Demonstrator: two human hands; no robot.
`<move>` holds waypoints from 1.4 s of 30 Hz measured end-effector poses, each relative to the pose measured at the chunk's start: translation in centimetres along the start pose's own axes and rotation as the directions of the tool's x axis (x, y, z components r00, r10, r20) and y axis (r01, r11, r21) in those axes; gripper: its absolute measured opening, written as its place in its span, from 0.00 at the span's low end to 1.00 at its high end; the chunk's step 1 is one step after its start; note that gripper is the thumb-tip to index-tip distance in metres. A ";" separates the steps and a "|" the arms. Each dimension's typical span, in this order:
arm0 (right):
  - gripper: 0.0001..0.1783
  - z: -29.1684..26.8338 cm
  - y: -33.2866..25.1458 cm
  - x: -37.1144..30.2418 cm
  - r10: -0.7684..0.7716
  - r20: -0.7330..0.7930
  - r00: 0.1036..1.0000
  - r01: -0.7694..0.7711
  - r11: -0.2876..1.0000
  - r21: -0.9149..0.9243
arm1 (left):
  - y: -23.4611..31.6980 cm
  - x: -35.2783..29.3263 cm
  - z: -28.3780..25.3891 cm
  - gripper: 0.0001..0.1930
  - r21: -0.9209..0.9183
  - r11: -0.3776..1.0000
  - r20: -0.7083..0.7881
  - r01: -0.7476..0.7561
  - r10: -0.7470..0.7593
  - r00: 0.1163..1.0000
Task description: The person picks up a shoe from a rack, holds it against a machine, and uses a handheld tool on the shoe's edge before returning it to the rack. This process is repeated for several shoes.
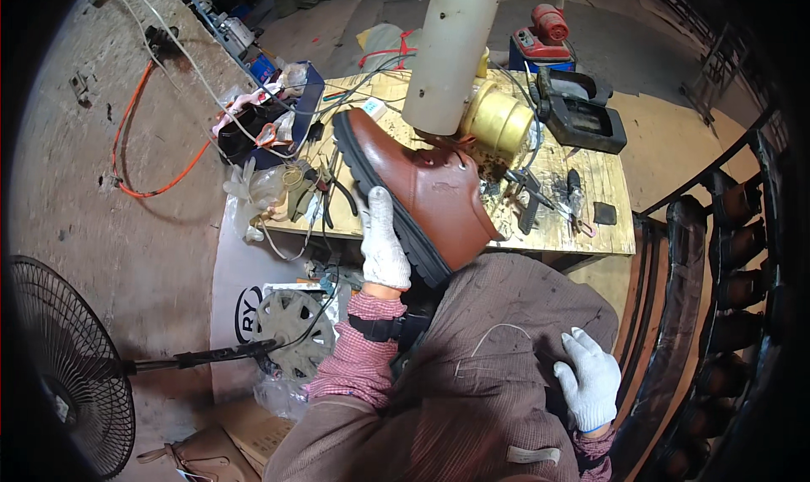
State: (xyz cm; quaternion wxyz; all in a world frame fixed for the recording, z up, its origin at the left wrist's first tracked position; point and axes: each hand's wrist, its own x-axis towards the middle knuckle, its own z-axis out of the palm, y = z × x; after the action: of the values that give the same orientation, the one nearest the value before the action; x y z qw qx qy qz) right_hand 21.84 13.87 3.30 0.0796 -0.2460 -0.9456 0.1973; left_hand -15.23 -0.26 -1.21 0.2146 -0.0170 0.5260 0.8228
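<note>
A brown leather ankle boot [430, 195] with a thick black sole lies tilted over the near edge of the workbench, its toe pointing up and left. My left hand [385, 244], in a white knit glove, grips it along the sole, with the thumb showing and the other fingers hidden behind the boot. A pale grey pipe [449, 56] comes down just beyond the boot's laces. Over my right thigh, on the brown apron [506, 313], my right hand [588, 381] rests in a white glove. Its fingers are spread and hold nothing.
On the wooden workbench [603, 229] lie pliers [342, 197], a brush [530, 210], a yellow cylinder [499, 119] and a black tray [582, 115]. A blue bin [308, 94] stands at its left end. A fan [67, 368] is at lower left, a shoe rack [742, 246] at right.
</note>
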 end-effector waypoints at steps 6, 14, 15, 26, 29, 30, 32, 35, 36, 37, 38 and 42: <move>0.26 0.5 0.9 0.5 -0.059 -0.007 0.998 0.059 0.998 0.033 | 3.7 2.4 3.9 0.55 0.136 0.932 -0.156 -0.337 0.356 0.921; 0.26 -1.0 -1.3 4.7 -0.239 0.034 0.970 0.236 0.969 0.071 | 6.7 4.7 7.4 0.62 0.055 0.933 -0.127 -0.356 0.360 0.924; 0.26 -1.0 -1.8 5.6 -0.292 0.008 0.956 0.291 0.953 0.080 | 6.7 4.9 7.2 0.62 0.034 0.942 -0.145 -0.335 0.336 0.930; 0.20 1.3 -11.9 19.4 -0.762 -0.392 0.515 0.757 0.619 -0.208 | 3.2 -1.8 1.3 0.50 -0.083 0.979 -0.102 -0.188 0.179 0.978; 0.08 2.8 -13.9 19.4 -0.790 -0.239 0.564 0.778 0.606 -0.165 | 2.9 -4.0 1.6 0.52 -0.020 0.969 -0.119 -0.247 0.243 0.963; 0.08 3.2 -13.3 18.4 -0.758 -0.093 0.646 0.733 0.650 -0.200 | 3.1 -4.4 1.6 0.53 0.026 0.953 -0.136 -0.302 0.302 0.943; 0.07 3.6 -9.9 15.4 -0.569 0.305 0.763 0.645 0.699 -0.309 | 3.8 -3.8 1.1 0.56 0.023 0.960 -0.194 -0.278 0.277 0.941; 0.07 4.4 -3.1 10.5 -0.371 0.657 0.656 0.569 0.816 -0.107 | 5.1 -1.4 -1.0 0.52 -0.151 0.950 -0.190 -0.272 0.242 0.952; 0.08 4.9 -1.5 8.8 -0.281 0.692 0.665 0.471 0.877 -0.097 | 5.3 -0.7 -1.7 0.45 -0.181 0.952 -0.179 -0.245 0.213 0.960; 0.09 4.8 -0.1 7.1 -0.295 0.610 0.736 0.395 0.918 -0.033 | 5.0 -0.3 -2.1 0.43 -0.199 0.946 -0.156 -0.258 0.229 0.961; 0.10 4.7 1.0 5.8 -0.279 0.541 0.794 0.313 0.949 0.030 | 4.7 0.1 -2.5 0.40 -0.202 0.955 -0.188 -0.218 0.180 0.966; 0.15 3.9 1.9 2.0 -0.079 0.220 0.972 0.044 0.986 0.160 | 2.3 -0.8 -3.1 0.40 -0.280 0.953 0.000 -0.113 0.118 0.993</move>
State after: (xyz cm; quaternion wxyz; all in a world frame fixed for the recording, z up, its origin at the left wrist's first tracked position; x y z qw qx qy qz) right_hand 20.02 15.08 -0.93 -0.0037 -0.1856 -0.9377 0.2937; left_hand -15.94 -4.08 -0.46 0.1658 -0.0095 0.4028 0.9001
